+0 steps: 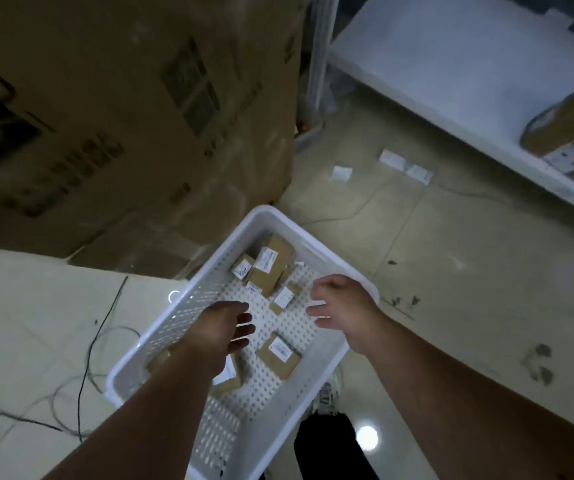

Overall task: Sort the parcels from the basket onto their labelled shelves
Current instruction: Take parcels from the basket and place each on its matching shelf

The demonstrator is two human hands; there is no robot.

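A white perforated plastic basket point(316, 237) is seen on the pale tiled floor point(451, 271), holding small brown cardboard parcels with white labels. Nearest, the left hand point(223, 327) is held above it, fingers point(244, 330) released, nothing grasped; a flat labelled parcel point(278, 355) lies just right of them, its long axis slanting. The right hand point(337, 303) is likewise loosely spread, a smaller labelled parcel point(283, 299) just left of it. Farther off, a larger taped parcel point(569, 140) rests on a white shelf point(451, 64).

The left forearm point(174, 386) hides part of a parcel point(230, 375); labels unreadable.
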